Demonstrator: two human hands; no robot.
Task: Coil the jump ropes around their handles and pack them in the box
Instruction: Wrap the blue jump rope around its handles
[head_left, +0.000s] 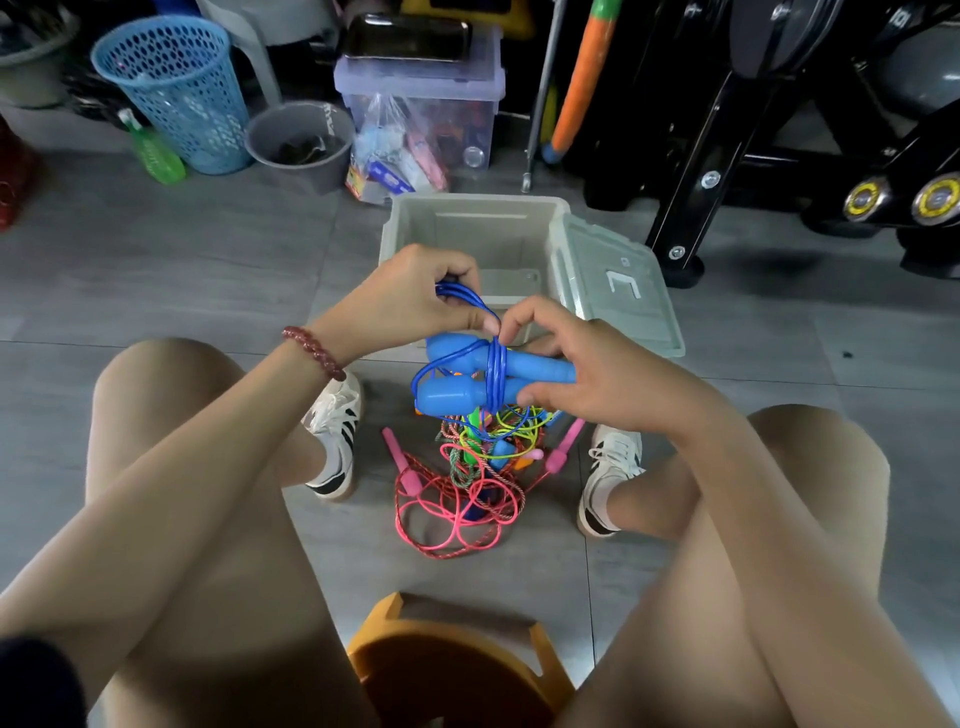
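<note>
- Currently we sit on an orange stool (457, 660), knees apart, both hands raised over the floor (208, 249) btw our shoes.
- Right hand (597, 374) is closed round the two blue handles (467, 379), held side by side & roughly horizontal, bulb ends pointing to our left.
- Blue rope (496, 371) is wrapped several turns around the middle of both handles; a loose loop hangs off their left end.
- Left hand (410, 301) grips a bunch of the same blue rope just above the handles, thumb & fingers pinched shut on it; its thumb tip nearly meets the right index finger at the wrap.
- Red bead bracelet (314, 353) on left wrist.
- Box (467, 223), pale grey-green, sits open on the floor just beyond the hands; its lid (618, 291) rests on the box's right side. Visible part of the interior looks bare; near part hidden by hands.
- Tangled pile of other jump ropes (467, 483) (pink, red, yellow, green) lies on the floor below the hands, btw the shoes; pink handles (395, 457) stick out both sides.
- Blue mesh basket (176, 88) & grey bucket (301, 145) stand well behind, far left.
</note>
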